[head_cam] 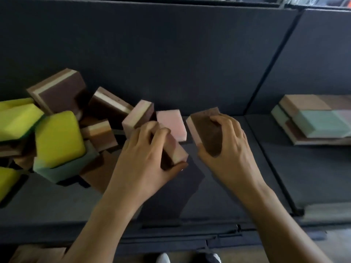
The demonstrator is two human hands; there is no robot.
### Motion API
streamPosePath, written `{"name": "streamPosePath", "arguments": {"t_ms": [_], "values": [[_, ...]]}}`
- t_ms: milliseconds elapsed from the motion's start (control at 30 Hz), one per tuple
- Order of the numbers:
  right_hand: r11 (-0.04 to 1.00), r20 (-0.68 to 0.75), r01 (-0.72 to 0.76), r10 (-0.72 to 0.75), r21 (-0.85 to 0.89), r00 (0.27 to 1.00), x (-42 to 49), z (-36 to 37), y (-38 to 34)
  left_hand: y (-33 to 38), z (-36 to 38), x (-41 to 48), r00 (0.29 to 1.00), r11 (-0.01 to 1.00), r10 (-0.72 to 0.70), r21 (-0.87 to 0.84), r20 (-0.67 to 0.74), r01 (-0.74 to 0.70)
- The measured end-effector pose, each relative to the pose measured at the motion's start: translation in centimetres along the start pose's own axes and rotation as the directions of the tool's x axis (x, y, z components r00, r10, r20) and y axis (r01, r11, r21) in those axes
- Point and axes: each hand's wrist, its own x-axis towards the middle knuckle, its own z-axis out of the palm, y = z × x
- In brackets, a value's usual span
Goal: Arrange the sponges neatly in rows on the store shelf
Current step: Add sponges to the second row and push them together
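The left hand and the right hand are both bare, with long slim fingers and faint knuckle and tendon lines showing across their backs, clearest on the right one. The left forearm and the right forearm are uncovered along all of their visible length, slender and smooth, and look broader toward the frame's lower edge. On the feet are a white shoe toe and, just beside it, a dark shoe with a pale edge, both small and blurred.
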Motion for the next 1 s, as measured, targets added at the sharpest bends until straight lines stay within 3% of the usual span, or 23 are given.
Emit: {"name": "streamPosePath", "arguments": {"t_ms": [300,567,800,1000], "values": [[0.992,-0.121,-0.115,0.108,-0.048,0.987,-3.0,-7.8,9.0,10.9,4.5,4.1,0.979,0.971,0.2,-0.137,0.024,-0.195],[0.97,-0.181,-0.209,0.184,-0.126,0.966,-6.3,-18.5,20.7,25.4,10.7,7.5,0.948,0.936,0.315,-0.182,0.045,-0.302],[0.979,-0.124,-0.147,0.129,-0.142,0.984,-7.4,-23.4,27.3,32.1,14.2,8.1,0.962,0.952,0.268,-0.168,0.056,-0.255],[0.989,-0.06,-0.078,0.071,-0.122,0.996,-6.9,-23.9,28.5,32.9,14.8,7.8,0.98,0.978,0.185,-0.113,0.076,-0.176]]}}
